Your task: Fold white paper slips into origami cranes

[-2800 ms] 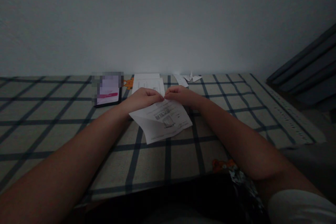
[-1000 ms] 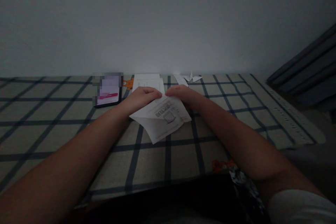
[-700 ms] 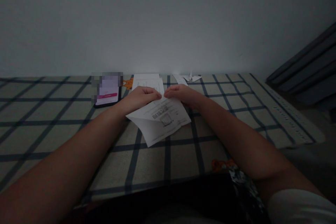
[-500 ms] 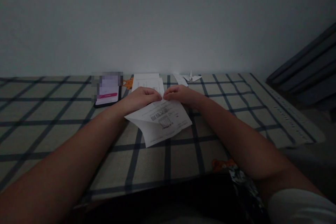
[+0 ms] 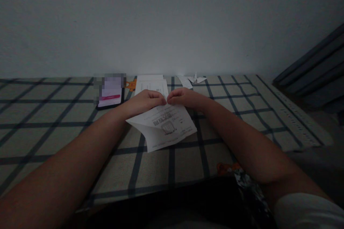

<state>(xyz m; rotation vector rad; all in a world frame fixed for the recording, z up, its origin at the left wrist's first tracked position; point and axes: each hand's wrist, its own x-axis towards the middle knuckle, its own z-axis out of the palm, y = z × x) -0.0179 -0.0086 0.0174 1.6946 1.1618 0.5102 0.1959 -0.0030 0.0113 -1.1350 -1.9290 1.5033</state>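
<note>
A white printed sheet of paper [image 5: 166,128] is held by its far edge, its near part tilted up and curling at the left corner. My left hand [image 5: 150,100] pinches it from the left, thumb and fingers together. From the right, my right hand [image 5: 184,97] pinches the same edge, its fingertips almost touching those of the left. The hands hide the sheet's far edge. Just behind them lies a stack of white printed papers [image 5: 150,82], partly covered by my left hand.
A phone [image 5: 110,93] with a lit screen lies at the left. A folded paper crane [image 5: 196,78] and a paper strip [image 5: 185,81] lie near the wall [image 5: 172,25]. The checked tablecloth [image 5: 242,114] has orange bear figures. Dark pleated fabric [image 5: 317,64] is at the right.
The sheet's near part has shifted slightly toward me and its angle has changed a little. Both hands keep their pinch in almost the same place.
</note>
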